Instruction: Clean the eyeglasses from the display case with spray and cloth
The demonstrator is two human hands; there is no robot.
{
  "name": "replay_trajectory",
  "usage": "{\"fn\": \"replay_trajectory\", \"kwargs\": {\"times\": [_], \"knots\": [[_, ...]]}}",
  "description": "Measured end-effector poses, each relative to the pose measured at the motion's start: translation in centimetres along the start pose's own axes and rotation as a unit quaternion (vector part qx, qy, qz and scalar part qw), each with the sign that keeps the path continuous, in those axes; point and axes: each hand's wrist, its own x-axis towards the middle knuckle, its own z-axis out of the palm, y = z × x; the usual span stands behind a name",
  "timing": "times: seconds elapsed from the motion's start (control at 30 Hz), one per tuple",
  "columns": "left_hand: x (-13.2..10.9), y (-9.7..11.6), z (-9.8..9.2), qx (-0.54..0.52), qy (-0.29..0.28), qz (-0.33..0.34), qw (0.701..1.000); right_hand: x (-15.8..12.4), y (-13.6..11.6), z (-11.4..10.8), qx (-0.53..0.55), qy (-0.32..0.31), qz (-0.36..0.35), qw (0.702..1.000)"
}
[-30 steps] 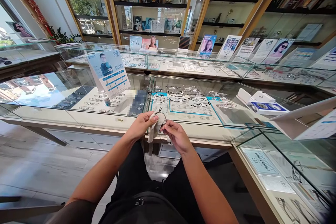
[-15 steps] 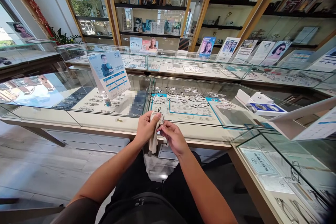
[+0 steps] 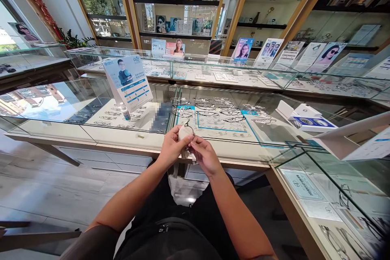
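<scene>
In front of the counter's near edge, both my hands are together around a pair of eyeglasses (image 3: 193,129) with a thin dark rim. My left hand (image 3: 172,145) is closed on a pale cloth (image 3: 183,131), its thumb pressing the cloth over the upper lens. The fingers of my right hand (image 3: 207,157) pinch the eyeglasses near the middle of the frame. Held roughly upright, the frame has its other rim hanging below my fingertips. My fingers hide part of the frame and of the cloth.
Ahead lies a glass display case (image 3: 146,130) with rows of eyeglasses inside. On it stand a sign (image 3: 129,83), a small spray bottle (image 3: 124,111) and an open white box (image 3: 304,118). A second glass case (image 3: 330,195) extends along my right. Shelves fill the back wall.
The eyeglasses have turned, and more of their rim shows above and below my fingers. The cloth's long hanging end is no longer visible below my left hand. Both hands sit slightly further right.
</scene>
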Motion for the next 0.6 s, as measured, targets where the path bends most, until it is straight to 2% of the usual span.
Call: {"fn": "replay_trajectory", "kwargs": {"times": [0.17, 0.33, 0.43, 0.5, 0.6], "knots": [[0.2, -0.6, 0.4, 0.004, 0.053, 0.006, 0.999, -0.4, 0.2, 0.6, -0.016, -0.011, -0.006, 1.000], [0.4, -0.4, 0.0, -0.014, 0.038, -0.023, 0.999, -0.4, 0.4, 0.4, -0.014, 0.011, -0.005, 1.000], [0.4, -0.3, -0.6, 0.002, 0.045, -0.011, 0.999, -0.4, 0.4, -0.1, -0.002, 0.021, 0.003, 1.000], [0.5, -0.2, -1.2, 0.002, 0.063, -0.008, 0.998, -0.4, 0.3, -0.4, 0.011, 0.028, 0.006, 1.000], [1.1, -0.1, -2.4, -0.001, 0.119, -0.006, 0.993, -0.5, 0.1, -1.2, 0.030, 0.040, 0.001, 0.999]]}}
